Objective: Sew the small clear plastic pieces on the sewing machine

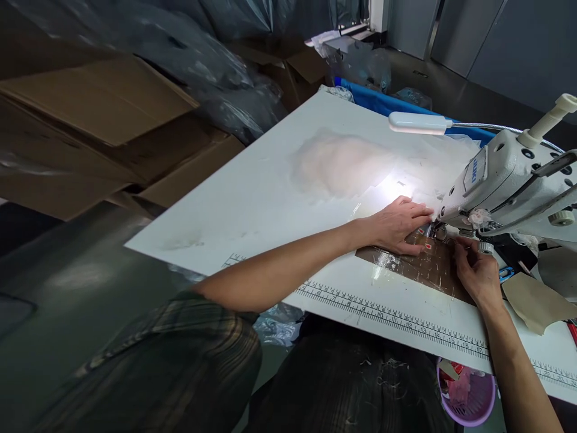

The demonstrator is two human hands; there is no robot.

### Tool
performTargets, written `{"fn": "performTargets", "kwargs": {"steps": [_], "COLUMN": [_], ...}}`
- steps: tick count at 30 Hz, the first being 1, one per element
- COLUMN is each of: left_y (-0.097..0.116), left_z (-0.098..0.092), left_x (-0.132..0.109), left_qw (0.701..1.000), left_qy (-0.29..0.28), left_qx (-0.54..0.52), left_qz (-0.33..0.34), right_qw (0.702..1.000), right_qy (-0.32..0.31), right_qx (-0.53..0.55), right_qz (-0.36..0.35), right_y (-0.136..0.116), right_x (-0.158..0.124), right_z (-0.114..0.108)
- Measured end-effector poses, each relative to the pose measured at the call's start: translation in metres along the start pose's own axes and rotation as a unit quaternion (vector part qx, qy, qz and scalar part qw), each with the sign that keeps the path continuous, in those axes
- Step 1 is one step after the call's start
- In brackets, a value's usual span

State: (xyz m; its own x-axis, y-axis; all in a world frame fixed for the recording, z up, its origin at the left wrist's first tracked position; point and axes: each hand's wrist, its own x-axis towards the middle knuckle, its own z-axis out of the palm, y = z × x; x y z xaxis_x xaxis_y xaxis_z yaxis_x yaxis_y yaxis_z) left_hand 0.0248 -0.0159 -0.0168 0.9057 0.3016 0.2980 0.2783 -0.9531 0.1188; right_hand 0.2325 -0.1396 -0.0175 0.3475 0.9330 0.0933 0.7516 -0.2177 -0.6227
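Observation:
My left hand [399,224] lies flat, fingers stretched out, on thin see-through fabric [347,162] right beside the needle of a white sewing machine [505,180]. My right hand [475,270] rests on the near side of the needle with its fingers curled and pinched at the material; a thimble sits on one finger. Under both hands is a brown patch [428,267] of the table top. What the right fingers pinch is too small to name.
The white table [252,204] has a printed ruler [406,322] along its near edge. A lamp [417,123] shines over the needle. Cardboard boxes [103,120] and plastic bags stand to the left. A purple basket [469,400] hangs below. Beige cloth [534,300] lies at the right.

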Motion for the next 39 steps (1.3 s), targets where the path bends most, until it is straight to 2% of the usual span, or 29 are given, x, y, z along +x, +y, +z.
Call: {"fn": "performTargets", "kwargs": {"steps": [5,10,13,16,19,22,26,29,32,35,39], "left_y": [0.003,0.018,0.018,0.004,-0.022,-0.049,-0.074,-0.082,-0.08,-0.068,-0.05], "left_z": [0.001,-0.005,-0.015,-0.025,-0.028,-0.02,-0.002,0.002,-0.004,-0.011,-0.009], "left_x": [-0.001,-0.004,-0.003,0.008,0.028,0.05,0.071,0.077,0.071,0.057,0.038], "left_qw": [0.999,0.995,0.993,0.992,0.991,0.993,0.992,0.99,0.989,0.987,0.983], "left_qy": [-0.026,-0.056,-0.073,-0.063,-0.034,-0.065,-0.056,-0.038,-0.014,0.013,-0.011], "left_qx": [0.011,0.053,0.046,0.068,0.113,0.092,0.078,0.084,0.091,0.101,0.11], "left_qz": [-0.017,-0.068,-0.083,-0.087,-0.058,-0.027,-0.082,-0.108,-0.116,-0.123,-0.147], "right_qw": [0.999,1.0,1.0,1.0,0.999,0.999,0.999,0.998,0.998,0.997,0.997], "right_qy": [-0.021,-0.009,-0.003,-0.024,-0.023,-0.002,0.032,0.037,0.012,0.01,0.006], "right_qx": [0.012,0.028,0.016,-0.009,-0.024,-0.021,-0.011,-0.016,-0.008,0.004,0.001], "right_qz": [0.031,0.001,-0.01,-0.014,-0.019,-0.025,-0.039,-0.044,-0.06,-0.072,-0.074], "right_y": [-0.003,-0.003,-0.005,-0.006,-0.004,0.001,0.009,0.009,0.005,0.001,0.001], "right_x": [-0.002,-0.004,-0.004,-0.004,-0.002,0.0,0.004,0.005,0.005,0.004,0.004], "right_z": [-0.001,0.002,0.003,0.001,0.001,0.006,0.014,0.014,0.011,0.01,0.011]}}
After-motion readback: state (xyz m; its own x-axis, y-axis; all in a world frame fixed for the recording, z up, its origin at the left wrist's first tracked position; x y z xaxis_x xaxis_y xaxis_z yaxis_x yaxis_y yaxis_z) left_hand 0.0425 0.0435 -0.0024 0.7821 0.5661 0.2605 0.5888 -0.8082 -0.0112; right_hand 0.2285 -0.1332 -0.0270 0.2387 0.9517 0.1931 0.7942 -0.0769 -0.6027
